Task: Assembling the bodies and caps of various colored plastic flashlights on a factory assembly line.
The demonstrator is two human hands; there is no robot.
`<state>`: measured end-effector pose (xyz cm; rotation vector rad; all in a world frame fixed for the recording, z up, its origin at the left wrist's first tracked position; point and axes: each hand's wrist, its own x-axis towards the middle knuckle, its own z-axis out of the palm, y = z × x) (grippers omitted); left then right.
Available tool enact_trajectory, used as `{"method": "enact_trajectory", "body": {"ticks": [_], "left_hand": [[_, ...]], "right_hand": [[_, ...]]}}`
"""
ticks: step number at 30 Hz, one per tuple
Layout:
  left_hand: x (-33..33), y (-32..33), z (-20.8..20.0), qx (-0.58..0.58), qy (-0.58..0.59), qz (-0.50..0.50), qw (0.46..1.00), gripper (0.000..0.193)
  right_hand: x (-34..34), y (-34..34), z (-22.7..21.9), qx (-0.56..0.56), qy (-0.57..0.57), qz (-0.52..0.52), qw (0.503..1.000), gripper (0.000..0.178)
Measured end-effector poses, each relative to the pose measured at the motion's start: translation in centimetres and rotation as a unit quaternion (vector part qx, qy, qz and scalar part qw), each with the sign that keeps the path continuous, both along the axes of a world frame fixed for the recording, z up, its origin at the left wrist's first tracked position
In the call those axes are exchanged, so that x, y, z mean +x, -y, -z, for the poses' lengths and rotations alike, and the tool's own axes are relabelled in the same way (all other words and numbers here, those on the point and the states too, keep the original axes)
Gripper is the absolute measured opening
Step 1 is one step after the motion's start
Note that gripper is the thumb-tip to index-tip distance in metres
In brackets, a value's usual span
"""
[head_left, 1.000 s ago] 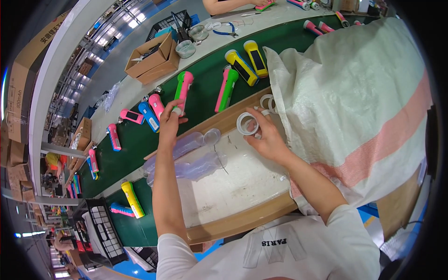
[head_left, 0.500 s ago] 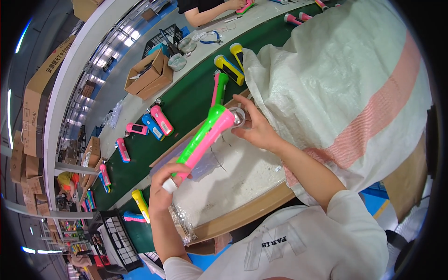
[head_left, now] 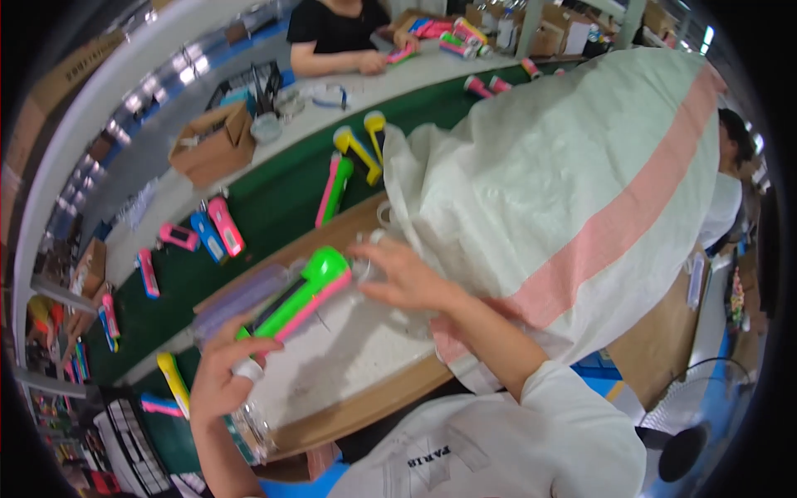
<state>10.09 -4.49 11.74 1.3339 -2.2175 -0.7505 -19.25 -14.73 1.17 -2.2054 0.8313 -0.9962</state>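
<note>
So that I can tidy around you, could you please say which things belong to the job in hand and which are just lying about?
Apparently in the job:
pink-and-green flashlight, held by the left hand;
right hand, near the flashlight's head;
white tray beneath.

Lying about, it seems:
yellow flashlights;
blue flashlight;
cardboard box.

A green belt [head_left: 278,203] sweeps diagonally across the room, a pale bench [head_left: 398,79] running along its far side. Beyond that, grey floor [head_left: 158,108] gleams with patches of light; close by it is blue floor [head_left: 303,488], with a yellow line [head_left: 614,392] to the right. Cartons [head_left: 544,40] stand past the bench, beside a pale post [head_left: 532,29]. A white frame [head_left: 87,104] rises at left; high right, a lamp [head_left: 707,38] glows.
</note>
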Motion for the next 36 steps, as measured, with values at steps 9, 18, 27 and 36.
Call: {"method": "enact_trajectory", "body": {"ticks": [9, 18, 27, 36], "left_hand": [[-1.6, -4.3, 2.8, 0.294, -0.376, -0.035, 0.878, 0.057], [-9.0, -5.7, 2.9, -0.223, 0.169, 0.016, 0.96, 0.06], [-7.2, -7.2, 4.1, 0.124, -0.213, 0.106, 0.963, 0.059], [-9.2, -8.1, 12.2, 0.076, -0.297, -0.072, 0.949, 0.059]], "right_hand": [[-3.2, -7.2, -6.5, -0.045, -0.013, -0.174, 0.984, 0.069], [-0.9, -9.0, -3.6, 0.381, 0.289, 0.033, 0.877, 0.032], [-3.3, -12.5, -5.9, -0.069, 0.159, -0.16, 0.972, 0.026], [-3.9, -11.8, -3.7, 0.155, 0.075, -0.066, 0.983, 0.037]]}}
